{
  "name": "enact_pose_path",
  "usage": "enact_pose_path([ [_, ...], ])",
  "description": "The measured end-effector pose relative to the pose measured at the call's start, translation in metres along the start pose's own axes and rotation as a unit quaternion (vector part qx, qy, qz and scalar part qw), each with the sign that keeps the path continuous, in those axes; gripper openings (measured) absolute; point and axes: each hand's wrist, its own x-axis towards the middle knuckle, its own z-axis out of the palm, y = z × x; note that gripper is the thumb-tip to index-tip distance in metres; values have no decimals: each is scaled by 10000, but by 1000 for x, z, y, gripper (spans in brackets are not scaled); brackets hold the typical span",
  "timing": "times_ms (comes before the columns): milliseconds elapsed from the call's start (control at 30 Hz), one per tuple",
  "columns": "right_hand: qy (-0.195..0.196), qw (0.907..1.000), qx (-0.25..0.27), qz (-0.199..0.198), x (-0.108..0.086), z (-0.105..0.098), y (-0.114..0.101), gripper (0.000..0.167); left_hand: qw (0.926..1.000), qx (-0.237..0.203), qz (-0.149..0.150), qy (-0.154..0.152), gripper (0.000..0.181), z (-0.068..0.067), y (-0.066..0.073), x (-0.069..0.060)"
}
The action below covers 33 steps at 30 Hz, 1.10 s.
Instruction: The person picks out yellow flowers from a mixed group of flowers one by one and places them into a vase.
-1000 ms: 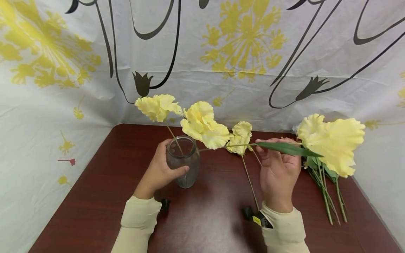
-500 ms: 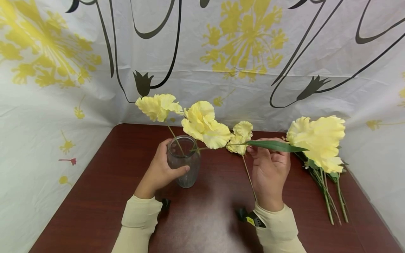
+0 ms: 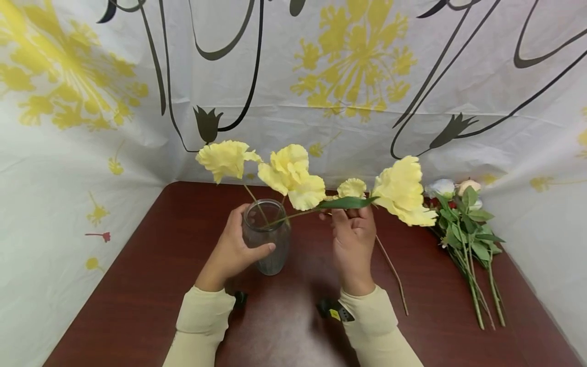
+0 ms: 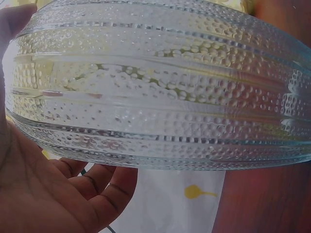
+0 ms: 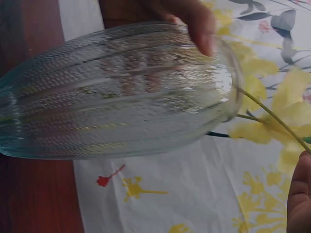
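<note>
My left hand (image 3: pixel 236 250) grips a clear glass vase (image 3: pixel 272 257) that stands on the table; its bumpy ribbed wall fills the left wrist view. Two yellow artificial flowers, one at the left (image 3: pixel 224 159) and one nearer the middle (image 3: pixel 293 176), rise from the vase's mouth. With my right hand (image 3: pixel 355 250) I pinch the stem of a third yellow flower (image 3: pixel 403 191), which has a long green leaf (image 3: pixel 348 203). That flower leans far to the right. In the right wrist view its stem (image 5: pixel 277 119) reaches inside the vase's rim (image 5: pixel 235 82).
Another yellow flower (image 3: pixel 352 188) lies behind my right hand, its stem (image 3: pixel 392 270) running toward the front. At the right of the dark red table (image 3: pixel 137 275) lies a bunch of leafy stems (image 3: pixel 470 239) with pale blooms. Patterned sheeting (image 3: pixel 275 81) encloses the table.
My right hand has moved left with the flower, bringing its stem's lower end into the vase's mouth. The bunch at the right now shows more fully. The left hand and vase have stayed put.
</note>
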Motion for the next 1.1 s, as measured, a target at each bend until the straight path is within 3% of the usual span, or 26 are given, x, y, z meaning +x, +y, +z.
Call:
enact_pose_path([
  [300, -345, 9984, -182, 416, -2, 11, 15, 13, 9999, 142, 8, 90, 94, -1, 0, 0],
  [467, -383, 9950, -676, 635, -6, 13, 20, 10, 9999, 142, -37, 42, 95, 0, -1, -1],
  [600, -679, 9882, -1114, 797, -7, 15, 24, 14, 9998, 167, -76, 53, 95, 1, 0, -1],
  [767, -1037, 9741, -1706, 1062, -4, 17, 25, 21, 9998, 118, -102, 92, 94, 2, 0, 1],
  [833, -1065, 9634, -1988, 1448, -3, 18, 24, 19, 9999, 92, -111, 81, 94, 2, 1, 1],
  [867, -1049, 9522, -2284, 1738, -2, 17, 22, 26, 9999, 77, -111, 70, 94, 1, 1, 1],
  [933, -1315, 9412, -2531, 1808, 1, 18, 22, 27, 9999, 53, -109, 44, 94, 1, 1, 0],
  [1000, -1562, 9328, -2752, 1722, 1, 16, 24, 28, 9999, 41, -98, 24, 95, 1, 1, 0],
  [1100, -2058, 9410, -2478, 1043, 0, 11, 30, 25, 9998, 55, -162, -36, 98, 1, 1, 0],
])
